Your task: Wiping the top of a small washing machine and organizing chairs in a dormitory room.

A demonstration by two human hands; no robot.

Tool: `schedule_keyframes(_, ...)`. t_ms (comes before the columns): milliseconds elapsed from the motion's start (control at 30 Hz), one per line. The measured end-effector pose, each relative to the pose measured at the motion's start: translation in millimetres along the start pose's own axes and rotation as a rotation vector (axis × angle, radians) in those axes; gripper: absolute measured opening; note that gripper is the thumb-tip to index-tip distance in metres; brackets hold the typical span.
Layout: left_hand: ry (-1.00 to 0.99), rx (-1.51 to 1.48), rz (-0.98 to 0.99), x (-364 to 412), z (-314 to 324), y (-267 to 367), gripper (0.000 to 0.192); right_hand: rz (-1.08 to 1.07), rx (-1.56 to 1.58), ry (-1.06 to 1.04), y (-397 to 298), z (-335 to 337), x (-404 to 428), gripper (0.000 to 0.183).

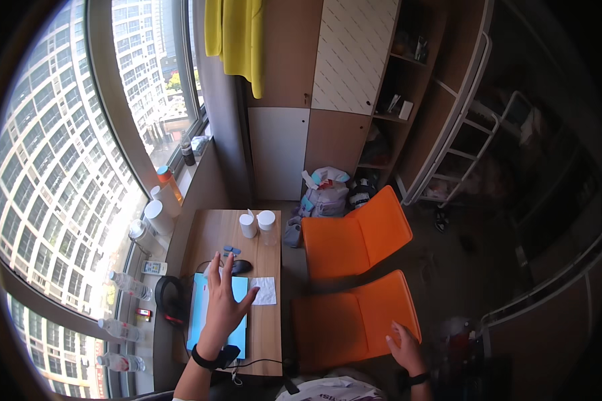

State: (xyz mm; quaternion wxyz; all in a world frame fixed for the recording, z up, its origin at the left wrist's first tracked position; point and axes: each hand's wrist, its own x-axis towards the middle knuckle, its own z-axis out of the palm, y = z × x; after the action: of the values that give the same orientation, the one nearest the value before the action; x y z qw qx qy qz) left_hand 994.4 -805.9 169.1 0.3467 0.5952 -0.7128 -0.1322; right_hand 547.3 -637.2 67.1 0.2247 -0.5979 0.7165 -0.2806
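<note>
My left hand [224, 306] is above a wooden desk [265, 346], its fingers spread and nothing in them. Beneath it lies a light blue folder [240, 331], partly hidden by the hand and wrist. Beyond the fingertips sit a black computer mouse [242, 266] and some small blue pieces [232, 249]. A crumpled white paper sheet [264, 291] is right of the thumb. My right hand [405, 347] is by the backrest of the nearer orange chair [331, 321], fingers apart and holding nothing visible. Whether it touches the chair I cannot tell.
Two white-lidded containers [267, 228] stand at the desk's far end. Black headphones [169, 301] lie at its left edge. Several bottles [123, 331] line the windowsill. A second orange chair [333, 245], bags [326, 193] and a bunk ladder [461, 155] are farther off.
</note>
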Motion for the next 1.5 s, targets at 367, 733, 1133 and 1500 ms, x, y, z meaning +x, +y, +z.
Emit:
schedule_keyframes(367, -0.293, -0.083, 0.056, -59, 104, 106, 0.091, 0.072, 0.148, 0.146, 88, -93, -28, 0.052)
schedule_keyframes(733, -0.335, 0.025, 0.184, -107, 297, 309, 0.082, 0.214, 0.051, 0.307, 296, -249, -72, 0.050)
schedule_keyframes(1133, -0.920, 0.695, 0.201, -104, 644, 294, 0.098, 0.296, 0.050, 0.351, 395, -342, -127, 0.048)
schedule_keyframes(1500, -1.119, 0.753, 0.086, -75, 683, 277, 0.108, 0.321, -0.024, 0.131, 411, -382, -48, 0.050)
